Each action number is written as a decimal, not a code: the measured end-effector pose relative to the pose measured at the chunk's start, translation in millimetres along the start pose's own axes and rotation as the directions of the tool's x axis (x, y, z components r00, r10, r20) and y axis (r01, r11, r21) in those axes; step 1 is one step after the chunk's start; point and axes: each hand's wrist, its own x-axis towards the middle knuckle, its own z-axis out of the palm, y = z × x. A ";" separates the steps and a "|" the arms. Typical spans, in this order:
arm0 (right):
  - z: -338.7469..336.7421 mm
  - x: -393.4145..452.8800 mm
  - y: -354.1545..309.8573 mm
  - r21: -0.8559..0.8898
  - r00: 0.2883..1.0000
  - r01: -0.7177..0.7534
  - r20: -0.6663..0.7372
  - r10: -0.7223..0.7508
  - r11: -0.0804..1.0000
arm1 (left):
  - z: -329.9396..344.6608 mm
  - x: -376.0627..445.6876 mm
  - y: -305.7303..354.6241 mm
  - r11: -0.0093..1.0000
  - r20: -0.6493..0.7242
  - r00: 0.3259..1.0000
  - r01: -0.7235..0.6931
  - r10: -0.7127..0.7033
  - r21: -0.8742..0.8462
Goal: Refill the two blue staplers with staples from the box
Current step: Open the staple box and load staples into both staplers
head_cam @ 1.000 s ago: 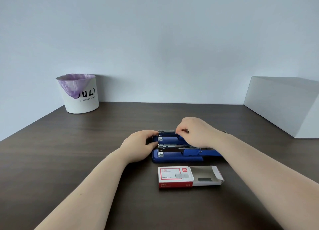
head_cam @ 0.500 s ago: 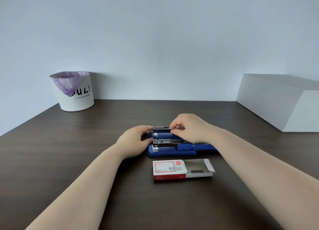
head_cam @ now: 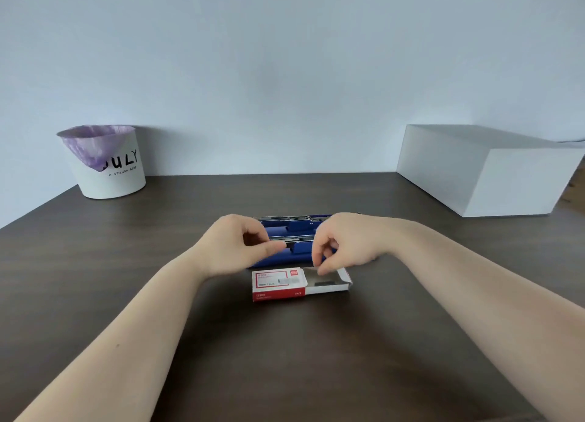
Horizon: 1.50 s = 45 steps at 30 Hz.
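Note:
Two blue staplers lie side by side at the table's middle, both opened with their metal staple channels showing: the far stapler (head_cam: pixel 292 224) and the near stapler (head_cam: pixel 299 247). In front of them lies a red and white staple box (head_cam: pixel 278 284) with its inner tray (head_cam: pixel 329 283) slid out to the right; a dark strip of staples lies in the tray. My left hand (head_cam: pixel 235 247) hovers over the staplers' left ends, fingers loosely curled, holding nothing. My right hand (head_cam: pixel 342 247) hangs over the tray with fingertips pinched downward at its rim; whether they hold staples is unclear.
A white bin (head_cam: pixel 106 162) with a purple liner stands at the back left by the wall. A large white box (head_cam: pixel 484 168) sits at the back right. The dark wooden table (head_cam: pixel 285 358) stretches toward me in front of the staple box.
Both hands have left the far stapler. The right hand has come toward me and down to the box's tray; the left hand has lifted off the staplers' ends.

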 end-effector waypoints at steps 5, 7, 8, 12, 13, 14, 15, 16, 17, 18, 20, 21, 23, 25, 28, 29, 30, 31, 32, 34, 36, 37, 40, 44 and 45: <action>1.6 -6.9 6.0 -0.022 0.999 -0.020 0.047 0.021 1.000 | 0.7 -3.5 12.4 0.995 0.311 0.950 -0.064 0.038 0.072; 3.0 -7.1 6.4 -0.010 0.999 -0.016 0.043 0.016 1.000 | 2.9 -3.6 14.5 0.988 0.358 0.933 -0.085 0.034 0.127; 3.7 -7.0 6.1 0.000 0.999 -0.009 0.036 0.009 1.000 | 3.5 -3.5 14.8 0.984 0.367 0.930 -0.094 0.033 0.150; 5.2 -5.0 2.6 0.024 0.999 0.033 0.017 -0.033 0.999 | 4.5 -2.6 15.2 0.979 0.375 0.927 -0.093 0.018 0.184; 4.9 -4.5 1.8 0.031 0.999 0.040 0.011 -0.041 0.999 | 5.1 -2.2 14.7 0.978 0.374 0.928 -0.090 0.014 0.188; 4.5 -4.3 1.5 0.040 0.999 0.046 0.006 -0.046 0.998 | 5.6 -1.7 14.1 0.978 0.367 0.930 -0.086 0.011 0.190; 3.6 -4.6 0.6 0.049 0.999 0.050 0.007 -0.050 0.998 | 6.0 -1.4 13.3 0.978 0.359 0.933 -0.084 0.009 0.192; 3.2 -4.7 0.0 0.054 0.999 0.050 0.016 -0.051 0.997 | 6.2 -1.1 12.4 0.978 0.352 0.936 -0.083 0.010 0.192; 3.0 -5.2 -0.8 0.050 0.998 0.044 0.034 -0.046 0.998 | 6.3 -1.0 11.6 0.978 0.348 0.937 -0.081 0.010 0.191; 3.6 -5.0 -1.1 0.038 0.998 0.035 0.057 -0.037 0.999 | 6.3 -0.8 11.1 0.979 0.346 0.938 -0.079 0.009 0.189; 7.0 -3.6 -1.1 0.011 0.996 0.021 0.088 -0.022 1.000 | 6.4 -0.6 10.5 0.979 0.349 0.937 -0.078 0.007 0.188; 8.6 -2.6 -1.3 0.002 0.996 0.017 0.087 -0.017 1.000 | 6.4 -0.5 10.3 0.979 0.349 0.937 -0.077 0.007 0.188; 10.9 -0.3 -1.4 -0.011 0.998 0.018 0.067 -0.017 1.000 | 6.5 -0.5 10.4 0.980 0.349 0.937 -0.075 0.006 0.183; 11.0 0.9 -2.2 -0.016 0.999 0.025 0.028 -0.025 1.000 | 6.7 -0.6 10.6 0.981 0.351 0.936 -0.075 0.008 0.178; 8.5 1.8 -2.8 0.029 0.998 0.022 -0.053 -0.020 0.999 | 6.5 -0.7 11.1 0.982 0.349 0.937 -0.073 0.006 0.177; 7.8 2.1 -2.7 0.062 0.997 0.012 -0.077 -0.007 0.998 | 6.3 -0.8 11.4 0.981 0.352 0.936 -0.074 0.007 0.177; 7.3 2.6 -2.5 0.097 0.996 0.001 -0.091 0.008 0.995 | 6.0 -0.9 11.9 0.981 0.356 0.934 -0.076 0.008 0.177; 7.1 2.9 -2.5 0.126 0.995 -0.013 -0.094 0.025 0.992 | 5.6 -1.1 12.3 0.981 0.361 0.932 -0.077 0.009 0.177; 7.4 3.4 -2.7 0.149 0.995 -0.026 -0.094 0.040 0.988 | 5.0 -1.3 12.7 0.981 0.363 0.932 -0.079 0.010 0.176; 10.0 5.0 -1.6 0.215 0.990 -0.031 -0.128 0.060 0.976 | 4.1 -1.6 13.0 0.981 0.363 0.932 -0.079 0.010 0.176; 12.0 6.7 0.8 0.294 0.970 -0.021 -0.226 0.091 0.955 | 3.4 -1.8 12.7 0.980 0.365 0.931 -0.079 0.007 0.181; 12.4 7.1 2.2 0.333 0.953 -0.023 -0.277 0.121 0.943 | 3.4 -1.8 12.7 0.979 0.364 0.931 -0.080 0.007 0.187; 14.1 9.3 6.3 0.481 0.896 -0.053 -0.364 0.255 0.875 | 3.6 -1.4 14.2 0.976 0.369 0.930 -0.085 0.005 0.201; 17.4 14.2 9.3 0.664 0.856 0.005 -0.390 0.340 0.747 | 4.3 -1.4 15.7 0.977 0.385 0.923 -0.086 0.005 0.193; 18.1 14.9 9.7 0.686 0.854 0.018 -0.388 0.346 0.727 | 4.4 -1.4 15.7 0.977 0.387 0.922 -0.085 0.003 0.194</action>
